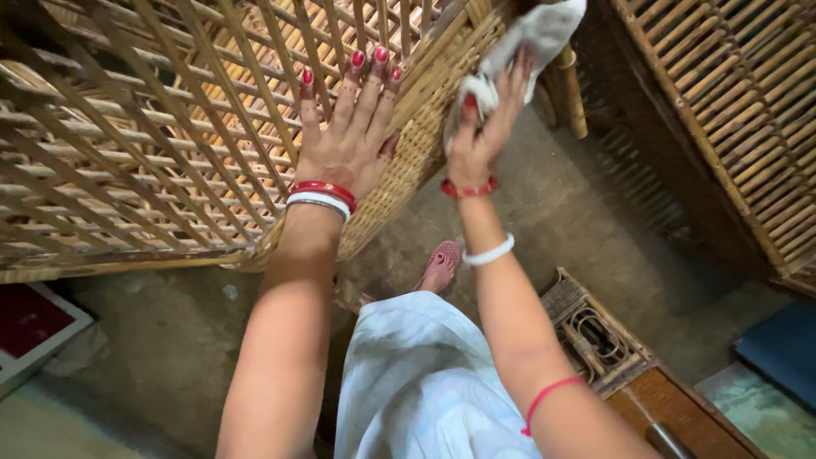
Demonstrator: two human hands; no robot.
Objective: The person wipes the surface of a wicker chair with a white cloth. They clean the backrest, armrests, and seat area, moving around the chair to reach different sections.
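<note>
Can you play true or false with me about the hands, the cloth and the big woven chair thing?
1. The right hand holds a white cloth against the cane furniture. True.
2. The left hand is curled into a fist. False: it lies flat with fingers spread on the cane lattice.
3. The cloth is black. False: it is white.
4. The left wrist wears red and white bangles. True.
5. A foot shows on the grey floor below the hands. True.
6. Both hands hold the cloth. False: only the right hand has a grip on it.
</note>
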